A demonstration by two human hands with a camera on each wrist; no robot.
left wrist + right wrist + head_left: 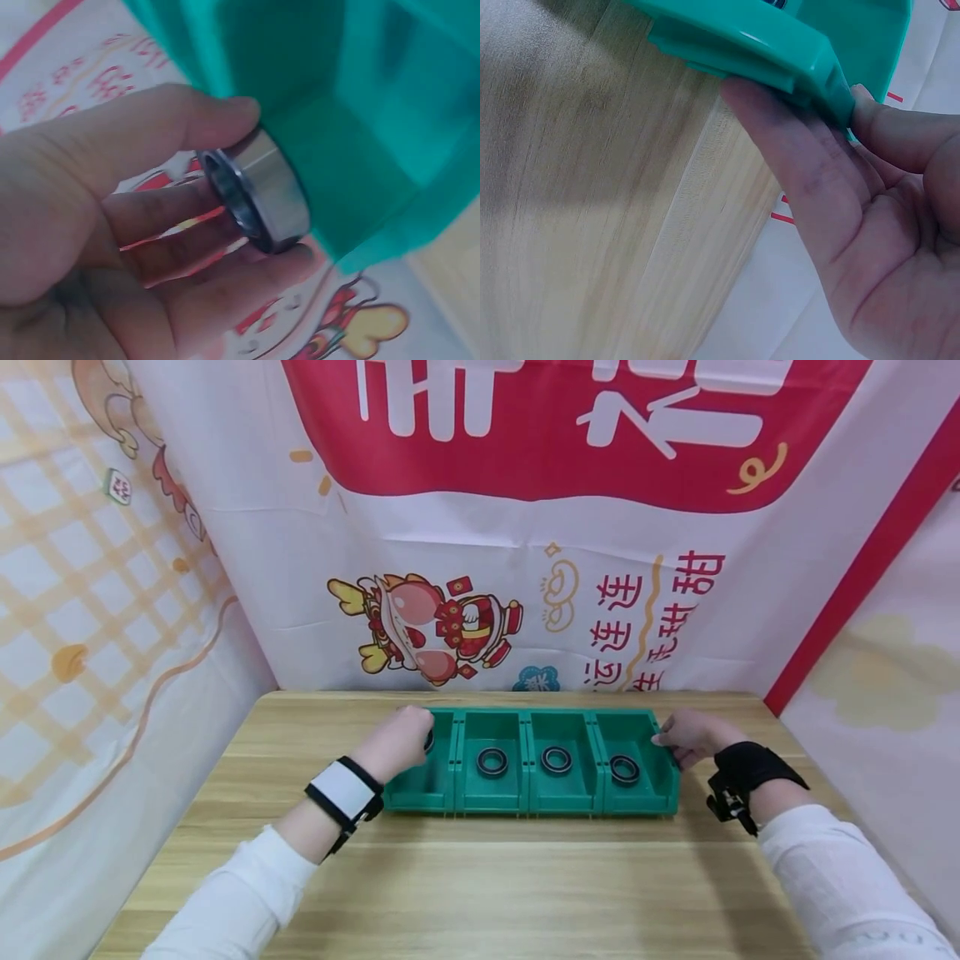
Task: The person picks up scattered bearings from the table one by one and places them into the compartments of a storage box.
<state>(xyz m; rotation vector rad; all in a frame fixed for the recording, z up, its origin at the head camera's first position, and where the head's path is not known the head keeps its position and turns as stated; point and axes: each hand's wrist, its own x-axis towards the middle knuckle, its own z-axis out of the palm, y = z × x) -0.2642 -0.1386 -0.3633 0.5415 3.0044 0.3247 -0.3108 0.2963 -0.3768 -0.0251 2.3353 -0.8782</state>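
My left hand (405,739) is over the leftmost green bin (431,785) and pinches a ball bearing (276,191) between thumb and fingers. In the left wrist view the bearing's shiny outer band faces the bin's inside, tilted on edge. On the far side, my right hand (692,735) grips the outer wall of the rightmost green bin (628,727). In the right wrist view its thumb lies at the wall's edge, with the fingers partly hidden under the bin. A dark-faced bearing (619,779) lies inside that bin.
Two middle bins (491,722) stand joined side by side between the outer ones. Each holds one bearing, a left one (492,772) and a right one (557,772). The row sits on a wooden table (510,885), with a printed cloth (480,552) behind it.
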